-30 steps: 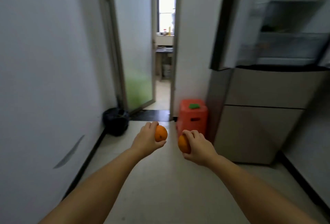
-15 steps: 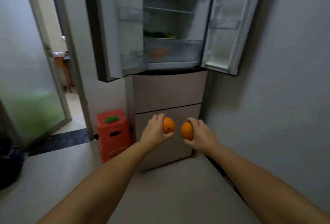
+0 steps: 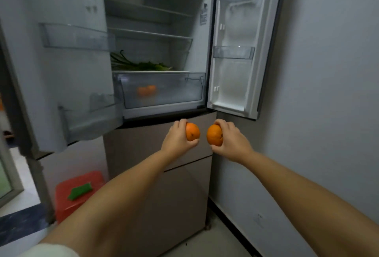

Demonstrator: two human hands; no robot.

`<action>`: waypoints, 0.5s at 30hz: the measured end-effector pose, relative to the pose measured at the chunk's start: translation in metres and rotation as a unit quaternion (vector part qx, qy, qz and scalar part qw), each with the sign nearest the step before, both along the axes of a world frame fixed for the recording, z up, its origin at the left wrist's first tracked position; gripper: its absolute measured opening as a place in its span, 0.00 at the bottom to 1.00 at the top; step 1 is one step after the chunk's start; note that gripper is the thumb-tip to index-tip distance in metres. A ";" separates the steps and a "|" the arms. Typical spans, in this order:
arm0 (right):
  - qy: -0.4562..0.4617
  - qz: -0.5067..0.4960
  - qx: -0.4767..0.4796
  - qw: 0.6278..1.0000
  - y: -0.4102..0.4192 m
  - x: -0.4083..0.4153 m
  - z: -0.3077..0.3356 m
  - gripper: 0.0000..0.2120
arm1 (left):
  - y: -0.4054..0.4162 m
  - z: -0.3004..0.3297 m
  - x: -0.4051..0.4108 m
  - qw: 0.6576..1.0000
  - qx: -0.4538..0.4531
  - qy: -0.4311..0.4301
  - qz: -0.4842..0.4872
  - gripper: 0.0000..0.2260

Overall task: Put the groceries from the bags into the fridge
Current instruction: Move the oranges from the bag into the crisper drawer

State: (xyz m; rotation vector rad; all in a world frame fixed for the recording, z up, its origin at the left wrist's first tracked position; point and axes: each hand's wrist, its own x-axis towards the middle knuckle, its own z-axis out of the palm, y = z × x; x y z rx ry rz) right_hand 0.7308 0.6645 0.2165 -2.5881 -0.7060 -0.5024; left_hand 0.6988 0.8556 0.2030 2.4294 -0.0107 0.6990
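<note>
The left hand is gripping one orange and the right hand is gripping another orange, side by side just apart. The crisper drawer (already holding oranges) is sitting shut above and ahead of both hands, so freeing one hand to pull it seems wise.

red plastic stool on the floor left of the appliance, green sponge-like pad lying on its top. frosted glass door at far left edge. grey wall along the right, dark baseboard at its foot.
</note>
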 end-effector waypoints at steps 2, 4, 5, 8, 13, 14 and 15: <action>-0.010 -0.011 0.023 1.000 0.004 0.037 0.017 0.34 | 0.006 0.018 0.038 1.000 -0.007 -0.016 -0.004 0.27; -0.010 -0.010 0.044 0.999 0.013 0.070 0.026 0.35 | 0.013 0.026 0.068 1.000 -0.006 -0.026 -0.009 0.26; -0.008 -0.006 0.051 0.999 0.020 0.086 0.029 0.35 | 0.018 0.028 0.082 0.999 -0.003 -0.031 -0.009 0.26; -0.003 0.013 0.091 0.996 0.051 0.135 0.040 0.33 | 0.041 0.038 0.123 0.999 0.002 -0.042 0.008 0.26; -0.025 0.075 0.129 0.989 0.111 0.223 0.075 0.33 | 0.093 0.079 0.198 0.994 0.003 -0.090 0.069 0.27; -0.030 0.088 0.137 0.986 0.120 0.241 0.084 0.33 | 0.103 0.090 0.214 0.991 0.010 -0.104 0.081 0.27; -0.037 0.100 0.143 0.984 0.128 0.261 0.093 0.33 | 0.112 0.101 0.230 0.989 0.013 -0.119 0.092 0.28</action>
